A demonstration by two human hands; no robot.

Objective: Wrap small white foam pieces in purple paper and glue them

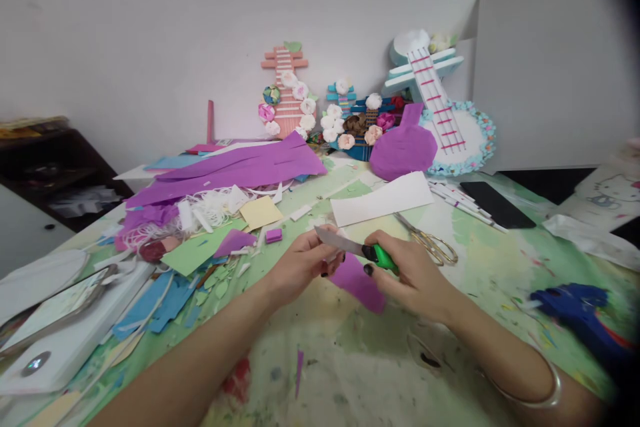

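My right hand [413,273] is closed round the green handle of a knife [345,243], whose blade points left across my left hand. The fingers of my left hand [307,260] are pinched together beneath the blade tip; what they hold, if anything, is too small to make out. Just below and between both hands, a strip of purple paper [360,283] lies over the table. Gold-handled scissors [433,243] rest behind my right hand, and a white paper strip [383,200] lies beyond the knife.
Purple paper sheets [235,170], white string [207,210] and coloured scraps spread over the left side. Guitar-shaped decorations [443,107] lean on the wall. A black phone [497,205] and a blue glue gun [580,313] lie at the right.
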